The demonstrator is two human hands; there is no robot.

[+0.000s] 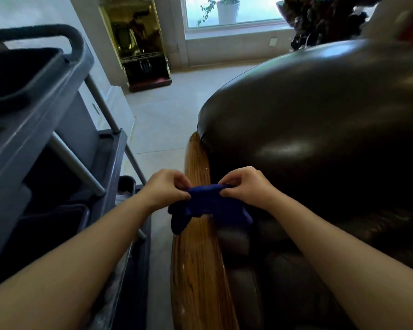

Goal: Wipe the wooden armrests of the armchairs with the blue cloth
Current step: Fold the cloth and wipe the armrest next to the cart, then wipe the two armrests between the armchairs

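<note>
The blue cloth was held between both hands above the wooden armrest of the armchair. The left hand was closed on the left edge of the cloth, with the fingers pinched together. The right hand was closed on the right edge in the same way. The cloth was bunched and stretched between the two hands, and its lower folds were hung down over the armrest; it could not be told if the cloth was touching the wood. The armrest was seen running from near to far, along the left side of the dark leather seat. A grey cleaning cart was placed to the left of the armchair, just beside it. On the far side of the room a golden cabinet was seen against the wall, and a white pot with a plant was seen behind the window, to the right of the cabinet.
</note>
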